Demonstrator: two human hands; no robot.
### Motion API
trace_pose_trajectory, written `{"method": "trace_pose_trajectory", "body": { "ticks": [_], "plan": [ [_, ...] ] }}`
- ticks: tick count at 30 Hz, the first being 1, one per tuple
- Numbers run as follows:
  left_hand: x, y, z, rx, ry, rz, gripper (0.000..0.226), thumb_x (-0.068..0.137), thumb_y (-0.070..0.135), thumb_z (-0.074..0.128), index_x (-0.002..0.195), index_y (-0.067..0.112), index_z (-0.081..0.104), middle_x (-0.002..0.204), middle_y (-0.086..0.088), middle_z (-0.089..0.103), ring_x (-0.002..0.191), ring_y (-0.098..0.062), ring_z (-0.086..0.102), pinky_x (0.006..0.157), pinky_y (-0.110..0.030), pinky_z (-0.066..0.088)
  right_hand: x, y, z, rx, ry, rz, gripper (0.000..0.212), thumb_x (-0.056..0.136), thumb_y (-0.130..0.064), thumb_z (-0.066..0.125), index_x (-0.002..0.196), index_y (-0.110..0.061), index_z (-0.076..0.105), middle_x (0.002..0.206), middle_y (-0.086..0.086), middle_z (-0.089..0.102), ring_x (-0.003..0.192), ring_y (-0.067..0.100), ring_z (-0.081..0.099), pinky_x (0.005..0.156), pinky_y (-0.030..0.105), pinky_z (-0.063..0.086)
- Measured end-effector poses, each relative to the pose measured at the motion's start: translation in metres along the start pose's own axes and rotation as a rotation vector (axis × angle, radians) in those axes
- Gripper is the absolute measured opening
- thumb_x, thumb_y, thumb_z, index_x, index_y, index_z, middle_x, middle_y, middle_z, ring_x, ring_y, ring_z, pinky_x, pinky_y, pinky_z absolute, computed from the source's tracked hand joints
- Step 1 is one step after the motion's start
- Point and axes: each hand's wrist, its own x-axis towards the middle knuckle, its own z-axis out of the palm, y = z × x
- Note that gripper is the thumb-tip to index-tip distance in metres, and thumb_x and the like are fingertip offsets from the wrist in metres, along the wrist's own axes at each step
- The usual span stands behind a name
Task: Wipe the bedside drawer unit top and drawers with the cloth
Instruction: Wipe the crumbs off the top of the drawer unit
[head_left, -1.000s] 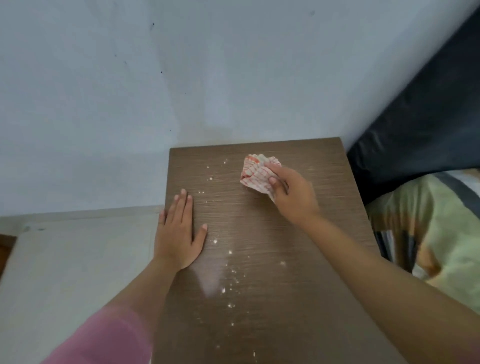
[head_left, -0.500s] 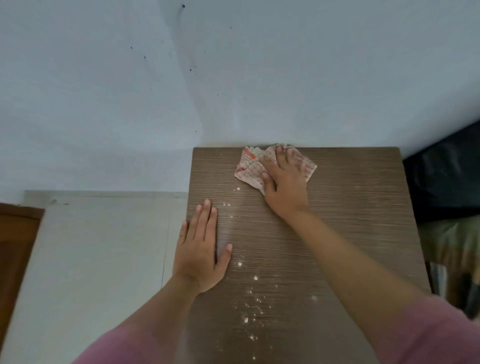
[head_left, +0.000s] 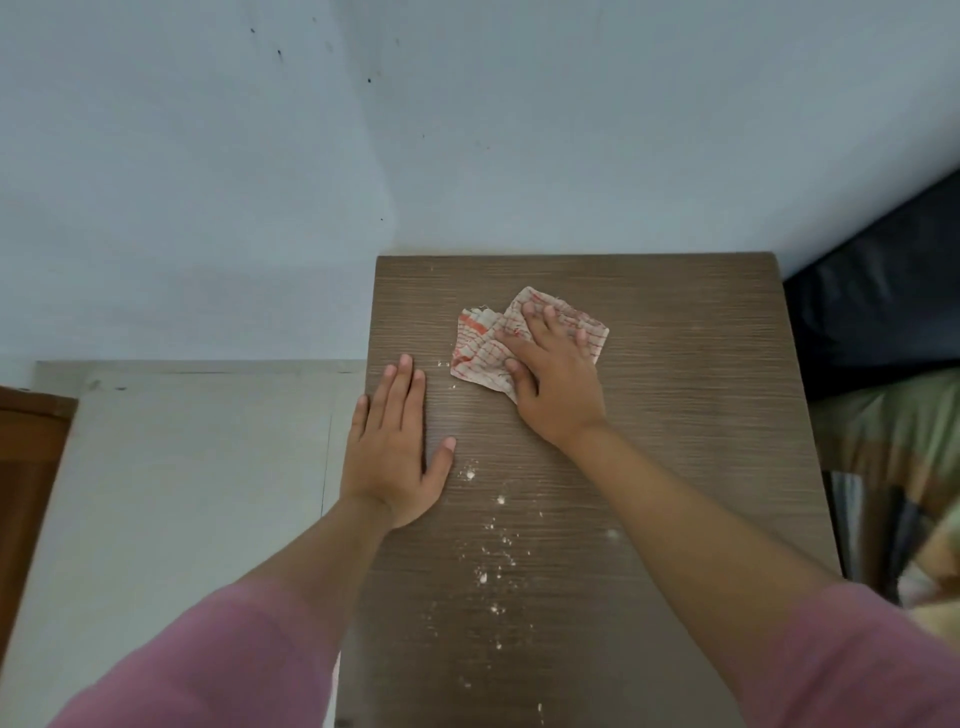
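The brown wood-grain top of the bedside drawer unit (head_left: 675, 415) fills the middle of the view; its drawers are out of sight. A white cloth with red checks (head_left: 475, 348) lies on the back half of the top. My right hand (head_left: 553, 379) presses flat on the cloth with straight, spread fingers. My left hand (head_left: 392, 452) rests flat on the top near its left edge, holding nothing. White crumbs and dust (head_left: 493, 551) are scattered down the middle of the top, toward me.
A pale blue wall (head_left: 467, 130) stands right behind the unit. A light floor (head_left: 182, 493) lies to the left, with a brown wooden edge (head_left: 26, 467) at far left. A dark headboard (head_left: 878, 301) and patterned bedding (head_left: 893, 457) are close on the right.
My right hand has gone from bunching the cloth to pressing it flat, and has slid it back from the rear edge toward me. My left hand stays planted.
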Motion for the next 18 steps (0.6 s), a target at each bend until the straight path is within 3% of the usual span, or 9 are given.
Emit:
{"method": "trace_pose_trajectory", "body": {
  "ticks": [10,14,18],
  "plan": [
    [-0.001,-0.005,0.004,-0.004,0.027,0.042,0.074,0.089,0.053,0.025,0.147,0.009,0.005,0.157,-0.007,-0.001,0.144,-0.02,-0.002,0.117,-0.043,0.005,-0.08,-0.015,0.014,-0.008,0.036,0.038,0.036,0.097,-0.026,0.044,0.132,-0.031,0.051,0.154,0.001,0.026,0.146,0.018,0.011,0.113,0.038,-0.004],
    [-0.002,-0.005,-0.005,-0.119,-0.036,0.055,0.069,0.094,0.036,0.037,0.146,0.007,0.003,0.157,-0.008,-0.004,0.144,-0.02,-0.006,0.116,-0.041,0.0,-0.11,-0.02,0.02,-0.025,0.033,0.054,0.037,0.098,-0.027,0.043,0.134,-0.032,0.049,0.155,0.0,0.025,0.146,0.018,0.01,0.113,0.038,-0.003],
    [-0.054,-0.004,-0.005,-0.219,0.021,0.075,0.061,0.093,0.02,0.041,0.145,0.003,0.013,0.156,-0.012,0.007,0.144,-0.024,0.003,0.117,-0.042,0.005,-0.138,-0.027,0.026,-0.027,0.05,0.088,0.036,0.097,-0.027,0.043,0.133,-0.032,0.05,0.155,0.0,0.025,0.146,0.018,0.011,0.113,0.038,-0.003]
  ]
}}
